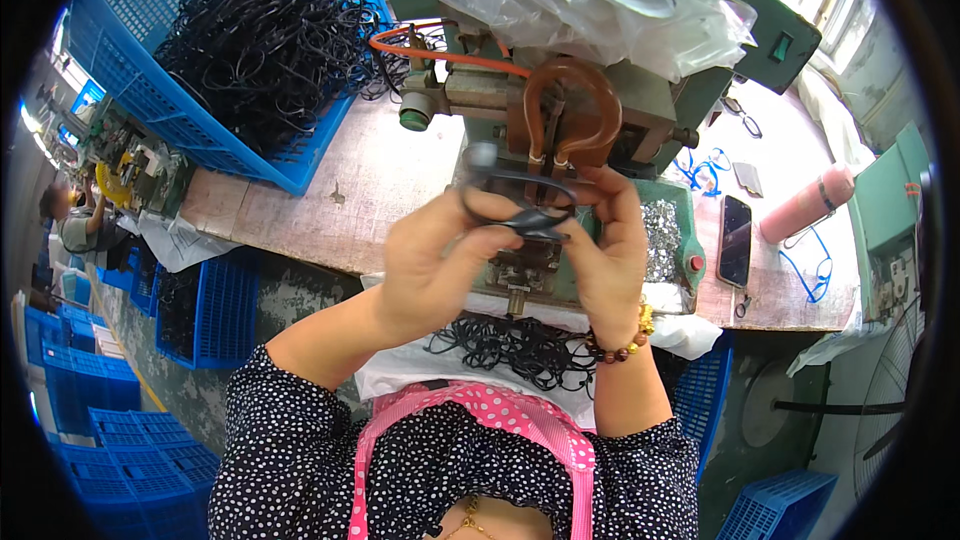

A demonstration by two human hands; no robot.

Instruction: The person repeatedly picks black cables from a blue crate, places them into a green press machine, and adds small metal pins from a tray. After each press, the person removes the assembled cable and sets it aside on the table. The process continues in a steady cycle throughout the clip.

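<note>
- One blurred black frame [538, 220] is held up just in front of the machine [640, 110]; fingers cover part of it.
- Two hands grip it: the left hand [435, 250] pinches one side, the right hand [610, 250] the other.
- In the way beyond them: one brown looped tube [605, 105], with clear plastic bags [600, 0] over the machine's top, too crumpled to count.
- Left on the counter [300, 215]: one blue basket [180, 130] with a black heap [270, 40], too tangled to count.
- Right: one phone [736, 240], one pink bottle [808, 205], one tray [688, 215] of countless shiny bits.
- On the lap: another uncountable black pile [515, 345].
</note>
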